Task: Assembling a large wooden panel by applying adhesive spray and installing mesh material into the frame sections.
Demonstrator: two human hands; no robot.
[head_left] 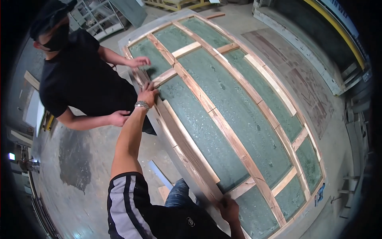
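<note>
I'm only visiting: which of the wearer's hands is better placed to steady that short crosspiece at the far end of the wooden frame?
Probably the left hand: it already rests on the frame beside the short crosspiece. The right hand is down at the near end.

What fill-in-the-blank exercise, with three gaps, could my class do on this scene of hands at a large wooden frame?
1. The left hand wears a silver ____ at the wrist.
2. The wooden frame lies over a slab coloured ____.
3. The right hand rests on the frame's ____ edge, closest to the wearer.

Missing words: watch; green; near
</note>
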